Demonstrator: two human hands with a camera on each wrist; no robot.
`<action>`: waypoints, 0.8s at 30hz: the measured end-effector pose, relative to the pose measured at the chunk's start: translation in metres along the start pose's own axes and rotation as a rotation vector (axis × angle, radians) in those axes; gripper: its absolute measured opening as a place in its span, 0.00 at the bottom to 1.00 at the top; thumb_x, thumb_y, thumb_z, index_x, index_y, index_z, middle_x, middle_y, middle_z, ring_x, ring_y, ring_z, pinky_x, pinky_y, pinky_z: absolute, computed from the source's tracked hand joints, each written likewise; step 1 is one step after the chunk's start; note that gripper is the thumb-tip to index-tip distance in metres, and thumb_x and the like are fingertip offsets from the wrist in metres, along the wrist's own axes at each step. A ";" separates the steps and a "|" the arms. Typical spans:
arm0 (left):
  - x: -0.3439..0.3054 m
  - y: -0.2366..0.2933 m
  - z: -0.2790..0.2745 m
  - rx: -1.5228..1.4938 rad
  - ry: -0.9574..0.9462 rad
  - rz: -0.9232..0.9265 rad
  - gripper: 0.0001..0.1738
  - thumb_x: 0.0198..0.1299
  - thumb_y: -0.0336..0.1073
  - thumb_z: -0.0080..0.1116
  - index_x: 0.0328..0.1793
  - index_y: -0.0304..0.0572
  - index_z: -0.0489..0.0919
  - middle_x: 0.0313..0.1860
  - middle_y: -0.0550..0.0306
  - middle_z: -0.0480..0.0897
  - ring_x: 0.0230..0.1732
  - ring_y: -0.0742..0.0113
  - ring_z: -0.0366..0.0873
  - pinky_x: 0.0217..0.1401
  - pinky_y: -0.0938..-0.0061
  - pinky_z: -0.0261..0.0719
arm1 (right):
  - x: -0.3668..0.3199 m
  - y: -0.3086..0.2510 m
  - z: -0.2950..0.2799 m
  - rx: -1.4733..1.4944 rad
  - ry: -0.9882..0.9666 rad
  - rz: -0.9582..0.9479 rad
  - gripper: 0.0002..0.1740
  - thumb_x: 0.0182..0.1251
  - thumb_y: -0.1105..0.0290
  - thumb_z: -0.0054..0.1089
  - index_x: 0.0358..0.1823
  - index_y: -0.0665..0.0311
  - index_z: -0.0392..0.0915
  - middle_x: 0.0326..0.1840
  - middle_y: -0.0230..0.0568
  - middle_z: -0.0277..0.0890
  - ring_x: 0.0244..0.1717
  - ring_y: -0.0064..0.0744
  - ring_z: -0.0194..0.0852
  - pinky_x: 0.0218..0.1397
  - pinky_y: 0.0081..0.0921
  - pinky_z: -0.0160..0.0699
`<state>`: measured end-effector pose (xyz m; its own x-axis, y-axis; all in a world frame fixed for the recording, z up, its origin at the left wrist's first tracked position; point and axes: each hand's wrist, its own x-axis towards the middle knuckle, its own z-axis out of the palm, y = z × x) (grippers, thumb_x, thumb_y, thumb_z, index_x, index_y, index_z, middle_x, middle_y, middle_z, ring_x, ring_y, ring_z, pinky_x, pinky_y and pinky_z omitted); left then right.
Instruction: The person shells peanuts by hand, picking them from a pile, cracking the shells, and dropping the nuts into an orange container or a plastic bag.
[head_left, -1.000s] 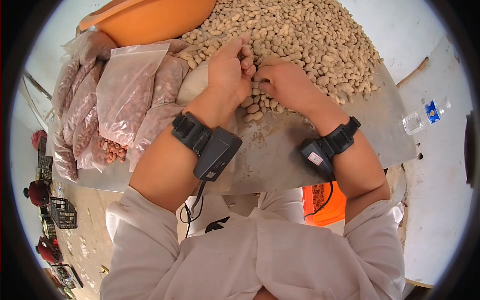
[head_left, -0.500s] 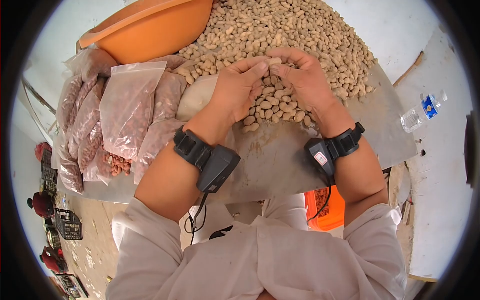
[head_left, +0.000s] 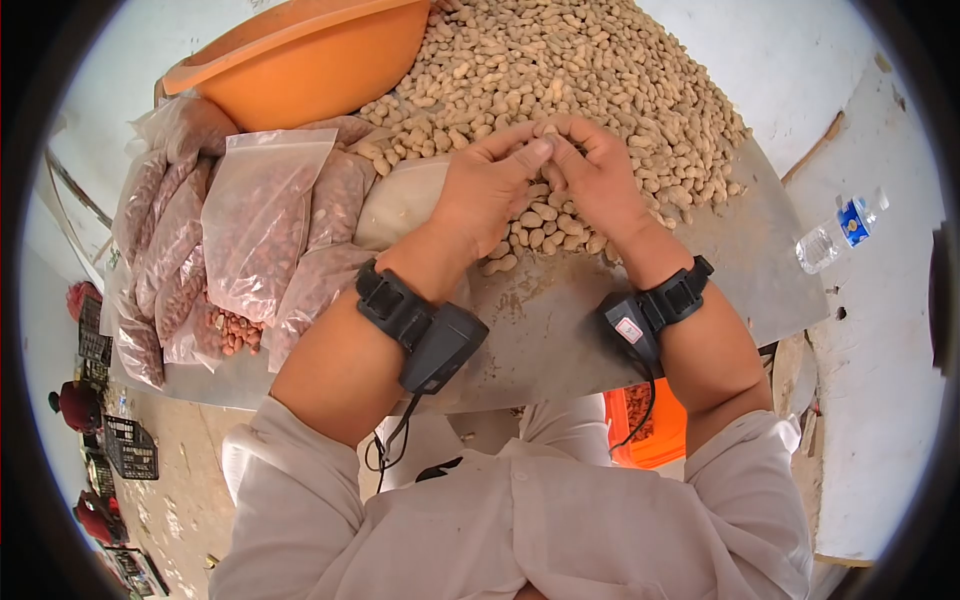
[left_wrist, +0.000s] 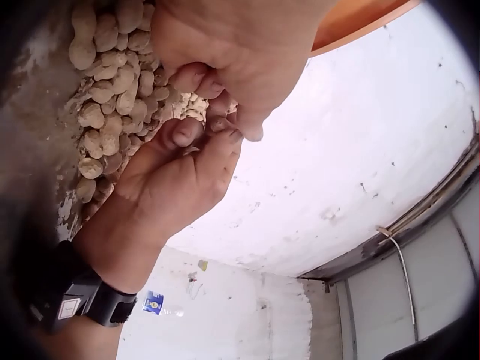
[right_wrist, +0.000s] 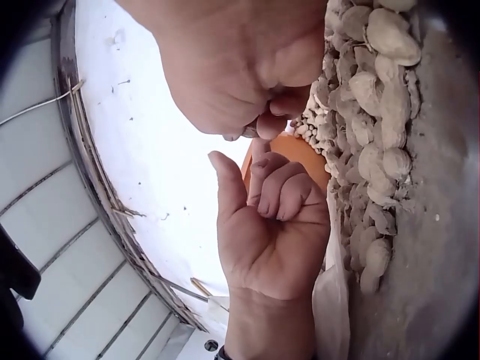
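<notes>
The left hand (head_left: 485, 195) and right hand (head_left: 600, 180) meet fingertip to fingertip over the near edge of the pile (head_left: 600, 70) of peanuts in their shells. Between them they pinch one peanut (head_left: 547, 130). Only a sliver of it shows, and both grips are narrow, thumb against forefinger. The left wrist view shows the fingertips (left_wrist: 184, 133) pressed close together, with the shell itself hidden.

This looks like cracking a shell. It likely goes best with the thumbs pressing on the seam, and the hands kept low over the table (head_left: 560, 320) so that the kernels don't scatter. A gentle squeeze should spare the kernel inside.

At the far left an orange basin (head_left: 300, 60) rests tilted against the pile. I cannot tell what is in it. Nearer on the left, clear bags (head_left: 255, 215) lie stacked, filled with reddish shelled kernels, and a few kernels lie loose at the mouth of one. An orange crate (head_left: 655, 420) sits below the table's near edge and seems to hold reddish bits. A water bottle (head_left: 838, 235) lies well to the right.
</notes>
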<state>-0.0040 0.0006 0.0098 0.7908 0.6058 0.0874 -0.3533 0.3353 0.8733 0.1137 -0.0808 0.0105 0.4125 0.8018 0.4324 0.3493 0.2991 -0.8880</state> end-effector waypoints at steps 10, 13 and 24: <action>0.000 0.000 -0.001 -0.002 0.018 -0.007 0.15 0.57 0.31 0.59 0.48 0.31 0.76 0.28 0.60 0.78 0.25 0.78 0.72 0.22 0.88 0.63 | -0.001 -0.004 0.002 0.021 -0.019 0.058 0.14 0.63 0.76 0.51 0.50 0.68 0.74 0.28 0.33 0.74 0.25 0.17 0.70 0.29 0.16 0.72; 0.002 -0.001 -0.005 0.049 -0.017 0.007 0.11 0.57 0.32 0.58 0.43 0.32 0.78 0.27 0.59 0.78 0.24 0.78 0.71 0.22 0.88 0.63 | -0.003 -0.011 0.001 -0.044 -0.090 0.065 0.16 0.62 0.76 0.52 0.52 0.68 0.73 0.29 0.33 0.74 0.27 0.18 0.71 0.30 0.16 0.73; 0.004 0.000 -0.008 0.138 -0.005 0.085 0.09 0.58 0.36 0.58 0.36 0.37 0.79 0.24 0.62 0.77 0.19 0.80 0.65 0.19 0.85 0.59 | -0.002 -0.007 -0.003 0.218 -0.118 0.113 0.12 0.58 0.78 0.57 0.45 0.67 0.76 0.27 0.33 0.73 0.25 0.21 0.74 0.26 0.16 0.74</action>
<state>-0.0051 0.0092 0.0063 0.7635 0.6241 0.1659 -0.3475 0.1805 0.9201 0.1127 -0.0860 0.0161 0.3336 0.8873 0.3185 0.1120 0.2982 -0.9479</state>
